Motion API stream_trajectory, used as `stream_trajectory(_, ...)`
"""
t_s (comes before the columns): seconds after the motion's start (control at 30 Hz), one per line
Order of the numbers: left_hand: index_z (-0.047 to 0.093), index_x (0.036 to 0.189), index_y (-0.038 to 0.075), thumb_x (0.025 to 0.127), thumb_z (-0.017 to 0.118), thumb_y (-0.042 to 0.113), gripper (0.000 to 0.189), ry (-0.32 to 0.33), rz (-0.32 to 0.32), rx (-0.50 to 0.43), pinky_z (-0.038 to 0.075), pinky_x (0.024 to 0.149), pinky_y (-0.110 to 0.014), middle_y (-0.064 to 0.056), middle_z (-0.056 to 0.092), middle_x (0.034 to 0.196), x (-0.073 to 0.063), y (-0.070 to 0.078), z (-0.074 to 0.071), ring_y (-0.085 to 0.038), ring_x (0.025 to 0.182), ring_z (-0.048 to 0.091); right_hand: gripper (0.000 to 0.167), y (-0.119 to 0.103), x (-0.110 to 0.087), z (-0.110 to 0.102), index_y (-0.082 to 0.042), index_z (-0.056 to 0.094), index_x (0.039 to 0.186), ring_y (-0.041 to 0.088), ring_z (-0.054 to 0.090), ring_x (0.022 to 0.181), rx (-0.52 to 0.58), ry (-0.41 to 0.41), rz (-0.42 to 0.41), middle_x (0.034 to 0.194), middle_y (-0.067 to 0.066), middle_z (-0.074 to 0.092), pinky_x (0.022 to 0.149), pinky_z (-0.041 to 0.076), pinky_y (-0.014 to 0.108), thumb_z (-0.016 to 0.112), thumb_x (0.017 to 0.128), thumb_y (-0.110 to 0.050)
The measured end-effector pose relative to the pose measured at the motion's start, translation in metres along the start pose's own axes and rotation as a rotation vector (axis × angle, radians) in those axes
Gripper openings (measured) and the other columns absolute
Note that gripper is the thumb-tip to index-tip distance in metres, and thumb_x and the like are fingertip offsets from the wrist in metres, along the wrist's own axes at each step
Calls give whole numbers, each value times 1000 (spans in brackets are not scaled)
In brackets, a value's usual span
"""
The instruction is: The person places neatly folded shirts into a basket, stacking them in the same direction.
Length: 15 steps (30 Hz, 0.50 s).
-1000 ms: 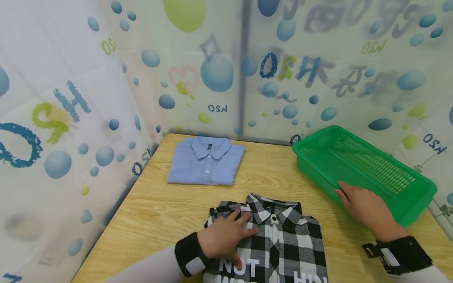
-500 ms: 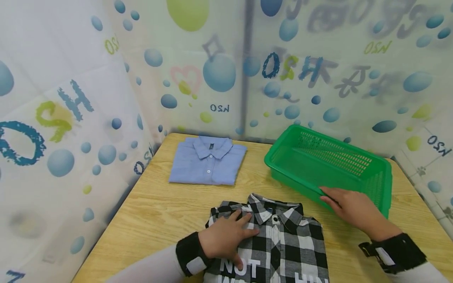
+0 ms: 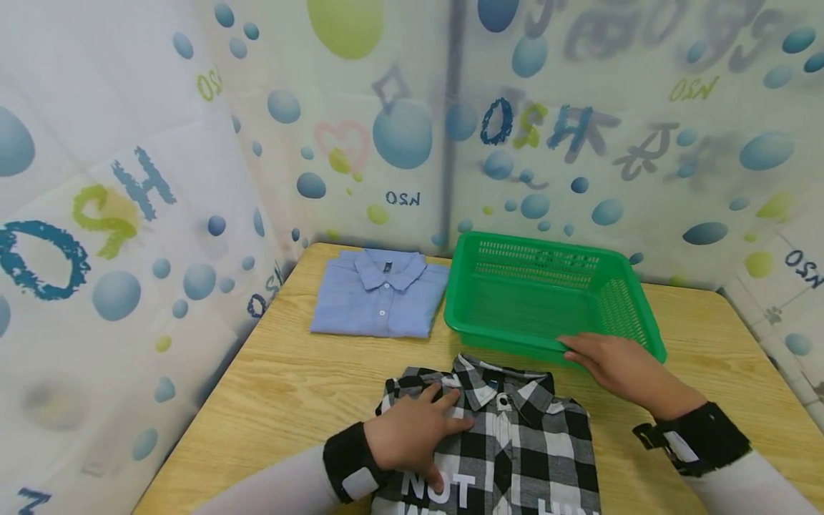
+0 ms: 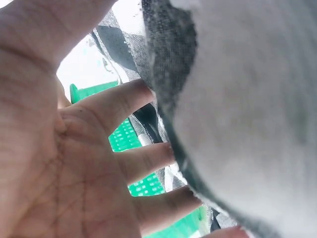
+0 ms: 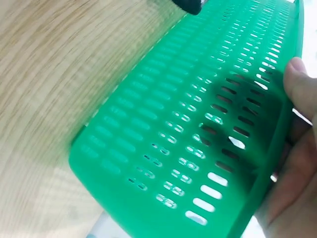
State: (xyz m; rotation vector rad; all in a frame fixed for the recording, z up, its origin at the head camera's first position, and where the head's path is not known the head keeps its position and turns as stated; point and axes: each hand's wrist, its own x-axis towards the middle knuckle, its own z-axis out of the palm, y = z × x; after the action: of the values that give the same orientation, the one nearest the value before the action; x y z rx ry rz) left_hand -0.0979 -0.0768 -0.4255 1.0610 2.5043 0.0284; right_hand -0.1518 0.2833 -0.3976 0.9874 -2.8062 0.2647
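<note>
My left hand (image 3: 412,435) rests with spread fingers on the left shoulder area of a folded black-and-white plaid shirt (image 3: 537,436) with white lettering. In the left wrist view its straight fingers (image 4: 124,106) meet the edge of the plaid cloth. At the front rim of a green plastic basket (image 3: 502,345) is my right hand (image 3: 627,372), gripping the rim. The right wrist view shows the thumb (image 5: 299,82) on one side of the basket's slotted wall and fingers curled on the other. The visible inside of the basket holds nothing.
A folded light-blue shirt (image 3: 383,307) lies at the back left of the wooden table (image 3: 283,379), close to the basket's left end. Behind the table hangs a pale curtain (image 3: 425,193) printed with bubbles and letters. Both wrists wear black straps.
The right hand has drawn the basket leftward across the table's back and turned it straighter, bringing it beside the blue shirt. My left hand has stayed on the plaid shirt.
</note>
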Motion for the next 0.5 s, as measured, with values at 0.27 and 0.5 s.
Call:
stream_trajectory(0.27,40,156,50,71,85,68,98,-11,-5,8,59,93,-53,2,26,172,2,0,1,-37,155,34,38,-9,22,10,0,68,134,38,72,108,47,9,-25,118,18,74,89,59,52,70,97,-8)
stream_trajectory(0.5,41,156,49,70,85,69,99,-3,-2,24,60,91,-51,1,26,172,2,1,-1,-37,154,35,39,-11,40,17,1,66,135,34,73,103,40,11,-78,114,15,74,87,59,48,69,98,-7)
